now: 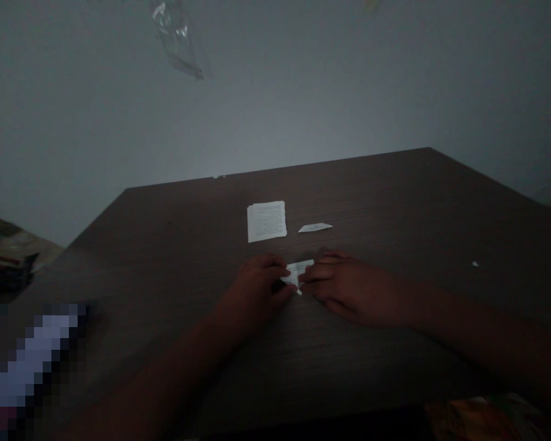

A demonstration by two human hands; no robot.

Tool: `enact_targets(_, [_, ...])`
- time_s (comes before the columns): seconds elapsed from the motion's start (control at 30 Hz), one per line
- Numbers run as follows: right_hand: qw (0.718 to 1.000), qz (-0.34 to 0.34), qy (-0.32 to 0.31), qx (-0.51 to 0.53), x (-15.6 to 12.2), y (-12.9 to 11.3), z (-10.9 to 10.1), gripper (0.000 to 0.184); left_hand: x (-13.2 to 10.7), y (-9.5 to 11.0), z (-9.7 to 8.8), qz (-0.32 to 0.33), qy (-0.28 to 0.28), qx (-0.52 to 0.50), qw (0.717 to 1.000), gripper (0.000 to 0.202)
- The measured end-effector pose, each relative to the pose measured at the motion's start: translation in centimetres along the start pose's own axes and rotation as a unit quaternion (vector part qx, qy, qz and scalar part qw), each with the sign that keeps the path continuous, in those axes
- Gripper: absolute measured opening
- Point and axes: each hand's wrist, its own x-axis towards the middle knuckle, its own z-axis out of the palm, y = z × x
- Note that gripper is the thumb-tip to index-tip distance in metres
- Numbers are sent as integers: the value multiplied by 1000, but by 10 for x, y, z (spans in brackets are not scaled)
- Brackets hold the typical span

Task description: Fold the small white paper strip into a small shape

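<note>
A small piece of printed white paper (pixel 298 267), partly folded, lies on the dark wooden table between my two hands. My left hand (pixel 262 286) pinches its left side, thumb near the lower edge and fingers above. From the right, my right hand (pixel 344 283) presses its fingertips on the paper's other side. Fingers cover much of the sheet, so its full shape is hidden. Just beyond the hands sits a stack of square printed papers (pixel 267 221). To its right rests a folded paper strip (pixel 315 227) with slanted ends.
The table (pixel 371 196) has angled far corners and meets a pale wall (pixel 303 92). A clear plastic bag (pixel 177 40) hangs on that wall. A tiny white scrap (pixel 475 263) lies at the right. A blurred-out, pixelated object (pixel 32 361) is at the near left.
</note>
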Motion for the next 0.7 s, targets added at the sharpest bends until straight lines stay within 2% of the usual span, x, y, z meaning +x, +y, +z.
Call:
enact_targets(0.23, [1000,6,12,6,3,2,4,30,-2,5,0,25,-12,29,999,17])
enact_targets(0.4, [999,15,37,-4,3,1,10,39,-4,4,1,33,-3,31,999,21])
enact_targets(0.57, [999,36,21,-7,5,-1,11,50,-2,5,0,22,-3,21,1000,18])
enact_targets(0.7, [998,52,24,-1,7,-1,13,50,-1,5,-1,10,-3,17,1000,19])
